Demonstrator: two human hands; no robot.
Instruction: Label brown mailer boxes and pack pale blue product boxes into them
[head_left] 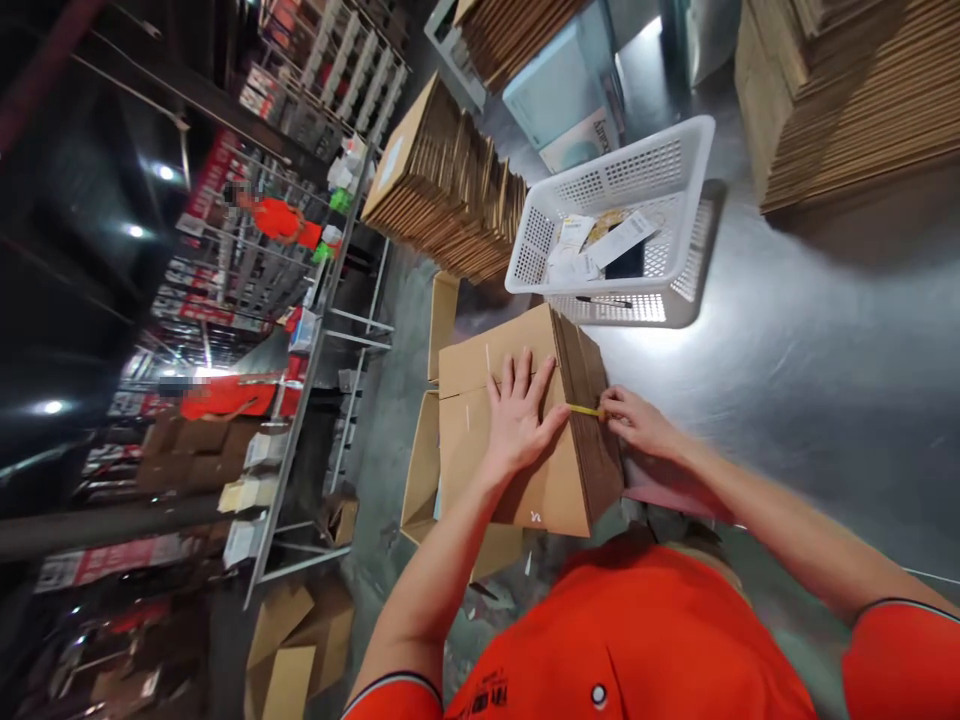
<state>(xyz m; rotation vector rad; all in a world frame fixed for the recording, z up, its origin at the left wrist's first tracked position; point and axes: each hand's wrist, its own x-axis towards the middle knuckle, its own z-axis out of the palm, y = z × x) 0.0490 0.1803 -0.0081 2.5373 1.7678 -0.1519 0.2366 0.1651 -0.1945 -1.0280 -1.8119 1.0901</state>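
Cardboard bundle (525,430), a stack of flattened cartons, lies on the grey table (810,340) straight ahead of the person's chest, its long axis running away from the body. Left hand (520,415) presses flat on top, 5 fingers spread. Right hand (637,420) sits at the bundle's right edge, fingertips pinching a yellow strap (583,409). White basket (622,225) stands just beyond.
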